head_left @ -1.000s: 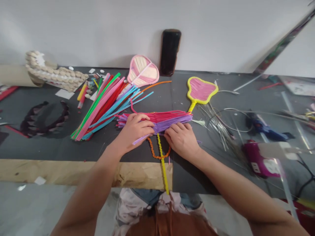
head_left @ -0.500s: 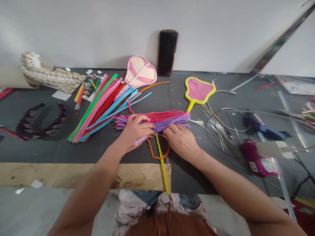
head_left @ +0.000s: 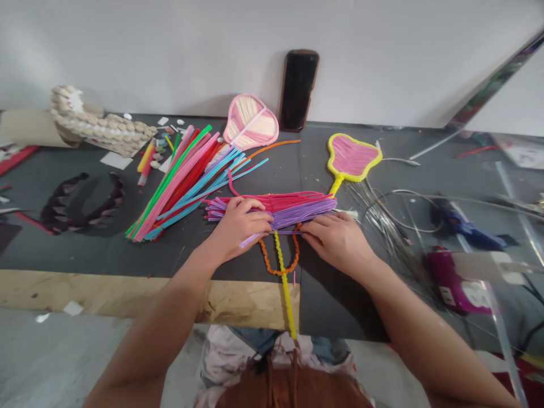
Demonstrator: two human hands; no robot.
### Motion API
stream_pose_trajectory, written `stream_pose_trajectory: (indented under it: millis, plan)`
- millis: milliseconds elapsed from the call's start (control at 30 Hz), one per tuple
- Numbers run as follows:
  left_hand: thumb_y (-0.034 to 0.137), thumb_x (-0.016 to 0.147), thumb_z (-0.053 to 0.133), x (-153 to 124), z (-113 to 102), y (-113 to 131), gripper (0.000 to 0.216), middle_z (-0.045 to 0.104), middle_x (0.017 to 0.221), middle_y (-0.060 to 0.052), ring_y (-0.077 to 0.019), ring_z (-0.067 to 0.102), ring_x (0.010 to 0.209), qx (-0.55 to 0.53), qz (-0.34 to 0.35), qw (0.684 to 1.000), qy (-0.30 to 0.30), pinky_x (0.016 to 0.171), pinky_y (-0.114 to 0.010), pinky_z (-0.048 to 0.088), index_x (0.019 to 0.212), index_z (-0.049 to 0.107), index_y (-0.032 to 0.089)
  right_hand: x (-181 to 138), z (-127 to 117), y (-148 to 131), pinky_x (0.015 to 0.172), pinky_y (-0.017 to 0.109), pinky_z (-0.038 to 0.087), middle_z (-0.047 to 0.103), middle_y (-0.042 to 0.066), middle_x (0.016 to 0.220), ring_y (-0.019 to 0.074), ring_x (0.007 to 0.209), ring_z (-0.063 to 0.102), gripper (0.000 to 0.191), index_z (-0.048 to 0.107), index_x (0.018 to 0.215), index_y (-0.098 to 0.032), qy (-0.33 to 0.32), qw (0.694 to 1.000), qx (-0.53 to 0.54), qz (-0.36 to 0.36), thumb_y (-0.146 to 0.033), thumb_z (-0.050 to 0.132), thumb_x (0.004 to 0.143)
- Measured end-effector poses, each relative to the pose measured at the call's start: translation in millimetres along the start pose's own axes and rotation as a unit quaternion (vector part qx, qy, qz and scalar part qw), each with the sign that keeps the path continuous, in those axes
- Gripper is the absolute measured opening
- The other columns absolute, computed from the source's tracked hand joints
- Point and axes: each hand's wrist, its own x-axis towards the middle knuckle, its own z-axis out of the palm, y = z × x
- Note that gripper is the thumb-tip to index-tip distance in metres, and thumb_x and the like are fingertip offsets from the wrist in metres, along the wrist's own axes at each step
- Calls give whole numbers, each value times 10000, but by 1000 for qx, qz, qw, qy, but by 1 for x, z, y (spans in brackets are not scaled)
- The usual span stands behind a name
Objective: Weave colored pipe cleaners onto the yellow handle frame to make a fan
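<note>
Strands of the pink-and-purple bundle [head_left: 293, 207] run left to right; my left hand [head_left: 240, 226] clamps them, my right hand [head_left: 340, 241] touches their near edge, its grip unclear.

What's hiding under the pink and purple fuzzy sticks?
An orange wavy loop and a yellow stick poke out from under them. Their top ends are hidden by the pink and purple sticks, the left hand and the right hand.

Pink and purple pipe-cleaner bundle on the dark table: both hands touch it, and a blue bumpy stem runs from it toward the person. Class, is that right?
No: the head view shows the bumpy stem is yellow, not blue. The left hand and right hand touch the pink and purple pipe-cleaner bundle on the dark table.
</note>
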Motion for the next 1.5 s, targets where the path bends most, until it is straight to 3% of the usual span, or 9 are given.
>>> stream_pose_trajectory:
  millis: [667, 933, 1033, 1100, 1233, 1300, 1367, 1500]
  plan:
    - [297, 955, 538, -2, 4, -4, 191, 745, 1083, 17, -223, 550, 1094, 30, 47, 998, 32, 957, -434, 304, 929, 725, 266, 3, 0, -2, 743, 308, 352, 745, 32, 897, 183, 805, 648, 139, 704, 916, -219, -22, 999, -17, 32, -276, 578, 923]
    - [254, 927, 553, -2, 4, -3, 158, 746, 1062, 20, -210, 562, 1071, 7, 34, 999, 37, 958, -441, 312, 892, 708, 257, -6, -19, 24, 660, 279, 433, 757, 15, 910, 182, 772, 679, 141, 720, 948, -242, -97, 983, 95, 121, -243, 601, 872]
    - [234, 893, 583, -3, 6, -3, 124, 741, 1064, 33, -205, 555, 1069, 2, 31, 999, 39, 962, -432, 319, 869, 702, 257, -8, -26, 31, 684, 277, 465, 755, 4, 882, 170, 756, 677, 147, 727, 933, -239, -56, 961, 212, 169, -271, 605, 856]
    - [229, 882, 594, -3, 7, -3, 117, 738, 1062, 36, -205, 548, 1071, -2, 25, 999, 44, 968, -429, 325, 856, 704, 258, -6, -28, 32, 676, 279, 482, 740, 10, 829, 163, 722, 665, 152, 726, 892, -222, -23, 926, 319, 200, -331, 640, 832]
    - [216, 860, 617, -3, 7, -2, 118, 737, 1034, 23, -217, 529, 1086, -21, -6, 998, 54, 988, -428, 338, 810, 717, 252, -1, -26, 29, 586, 268, 501, 687, 8, 722, 148, 638, 628, 291, 706, 889, -204, -2, 801, 544, 249, -422, 778, 711]
    - [215, 853, 625, -2, 8, -2, 120, 735, 1014, 13, -220, 524, 1085, -27, -16, 998, 55, 989, -426, 348, 791, 723, 248, 1, -22, 26, 585, 269, 517, 682, 9, 735, 145, 654, 628, 342, 702, 914, -210, 2, 755, 604, 254, -425, 817, 673]
    - [218, 852, 630, -2, 8, -2, 120, 733, 1002, 5, -223, 523, 1083, -31, -20, 998, 53, 984, -428, 359, 786, 727, 246, 2, -17, 23, 607, 279, 536, 680, 12, 754, 144, 673, 629, 352, 704, 919, -210, 5, 746, 616, 253, -426, 825, 670]
    - [233, 860, 632, -2, 9, -5, 120, 732, 1002, -8, -228, 527, 1072, -35, -16, 998, 41, 980, -439, 373, 799, 734, 243, 3, -5, 16, 630, 304, 557, 673, 14, 739, 150, 666, 634, 368, 688, 970, -183, -16, 771, 585, 250, -439, 778, 722]
